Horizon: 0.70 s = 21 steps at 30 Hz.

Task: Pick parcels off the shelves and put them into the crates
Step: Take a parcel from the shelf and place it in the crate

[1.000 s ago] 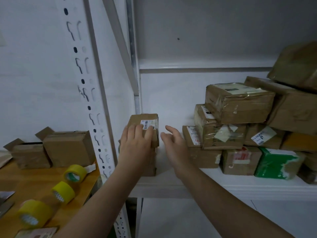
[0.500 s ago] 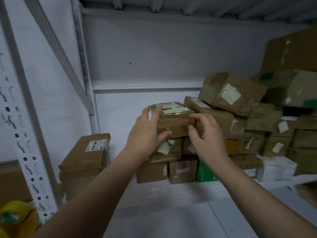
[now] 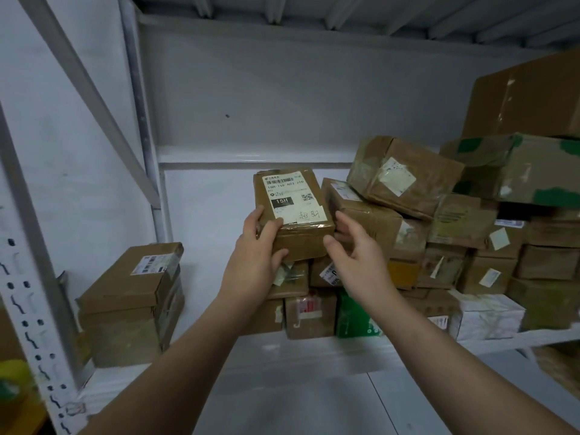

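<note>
Head view. A person is standing at a white metal shelf [image 3: 314, 356] and is holding 1 brown parcel [image 3: 298, 243] at the left end of a pile of parcels [image 3: 455, 233]. The parcel is tilting with its top face toward the camera; that face is carrying a white shipping label [image 3: 287, 196] with a barcode and the mark "15H".

The left hand [image 3: 254, 259] is gripping the parcel's lower left corner: its fingers are curling up the left side and its thumb is pressing against the front face. The right hand [image 3: 357, 262] is sitting at the lower right corner with fingers spread and slightly bent; its thumb tip is meeting the front edge, and whether the fingers are touching the right side cannot be told.

The parcel is sitting in front of and above the lower rows of the pile; whether its underside is resting on the box below cannot be told. Just to its right a second brown parcel [image 3: 364, 211] is lying at an angle, and another [image 3: 405, 174] is leaning on top of that one. A green parcel [image 3: 354, 318] and a white parcel [image 3: 489, 318] are standing in the bottom row. Well apart to the left, 2 stacked boxes [image 3: 131, 302] are standing beside a perforated upright post [image 3: 31, 277].
</note>
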{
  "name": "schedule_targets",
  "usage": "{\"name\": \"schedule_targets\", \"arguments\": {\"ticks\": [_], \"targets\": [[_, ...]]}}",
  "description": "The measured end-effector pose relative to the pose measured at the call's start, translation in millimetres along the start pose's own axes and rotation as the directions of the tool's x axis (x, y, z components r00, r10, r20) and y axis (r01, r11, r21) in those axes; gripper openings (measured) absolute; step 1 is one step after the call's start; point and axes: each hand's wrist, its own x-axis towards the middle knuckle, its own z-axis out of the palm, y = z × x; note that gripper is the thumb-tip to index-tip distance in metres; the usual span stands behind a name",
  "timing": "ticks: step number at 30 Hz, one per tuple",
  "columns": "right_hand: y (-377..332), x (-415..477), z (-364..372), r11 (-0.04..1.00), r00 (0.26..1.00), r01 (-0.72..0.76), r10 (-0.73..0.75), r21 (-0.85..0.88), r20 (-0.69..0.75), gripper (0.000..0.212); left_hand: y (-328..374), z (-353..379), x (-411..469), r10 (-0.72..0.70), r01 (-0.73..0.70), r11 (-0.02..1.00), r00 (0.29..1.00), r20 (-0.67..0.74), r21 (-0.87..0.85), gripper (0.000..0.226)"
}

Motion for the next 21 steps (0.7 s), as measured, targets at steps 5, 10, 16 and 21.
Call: {"name": "schedule_targets", "arguments": {"ticks": [5,10,16,21], "targets": [[0.6,3.2,-3.2,0.995,0.999,0.046,-0.047,0.090,0.006,0.044,0.4,0.4,-8.9,0.001,-0.012,0.995,0.993,-0.118,-0.095,0.039],[-0.3,4.1,0.9,0.970,0.996,0.090,-0.090,0.227,-0.010,0.026,-3.0,-8.8,-15.3,-0.015,-0.043,0.964,0.976,-0.216,-0.263,0.031],[-7.8,1.9,14.8,0.925,0.994,0.110,-0.107,0.364,-0.029,0.012,-1.0,-20.6,-19.7,-0.147,0.024,0.912,0.951,-0.271,-0.409,0.006],[-11.8,-4.3,23.9,0.903,0.989,0.146,-0.142,0.403,-0.041,0.033,-1.1,-29.0,-17.5,-0.370,0.092,0.678,0.900,-0.231,-0.729,0.033]]}}
